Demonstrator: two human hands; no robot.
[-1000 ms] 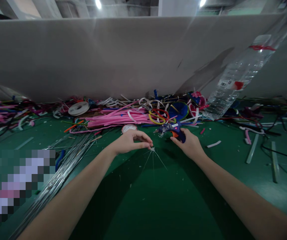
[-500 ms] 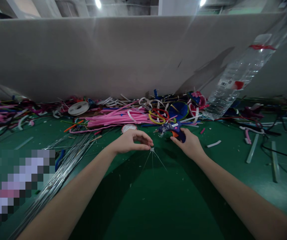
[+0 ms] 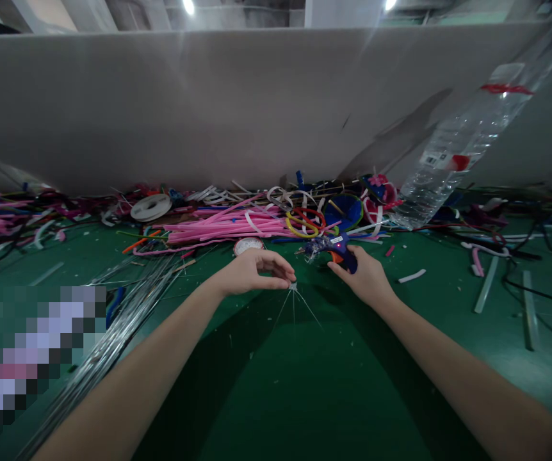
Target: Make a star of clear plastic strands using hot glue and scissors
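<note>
Between the fingertips of my left hand [image 3: 261, 270] is pinched a small whitish piece [image 3: 294, 287] with several thin clear strands fanning downward. Its exact kind is too small to make out. My right hand [image 3: 365, 272] is closed around the handle of a dark blue glue gun [image 3: 338, 246] with an orange trigger and a small red light. The gun's nozzle points left, a little above and to the right of the whitish piece, apart from it. Stringy clear glue clings about its front end.
Pink pipe cleaners [image 3: 228, 225] lie along the grey partition [image 3: 257, 109], beside scissors with yellow and red handles [image 3: 302, 224]. A plastic bottle [image 3: 453, 153] leans at right, near glue sticks [image 3: 486, 285] and black cables [image 3: 540, 294]. Long clear strands [image 3: 127, 333] lie at left on the green table [image 3: 276, 397].
</note>
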